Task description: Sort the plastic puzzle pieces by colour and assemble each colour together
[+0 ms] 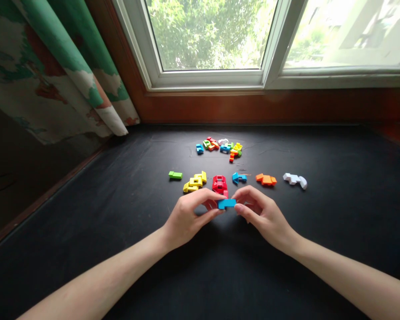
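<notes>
2 hands working low over the black tabletop (pixel 120 271)! The left hand (pixel 186 218) and right hand (pixel 263 217) pinch a blue plastic piece (pixel 226 203) from either end, fingertips pressed on it, other fingers curled. It sits just near of the red piece (pixel 219 184), yellow piece (pixel 195 182) to the left, loose heap (pixel 220 146) farther off. One fumbled grip and that blue piece could drop and knock the red one!
</notes>
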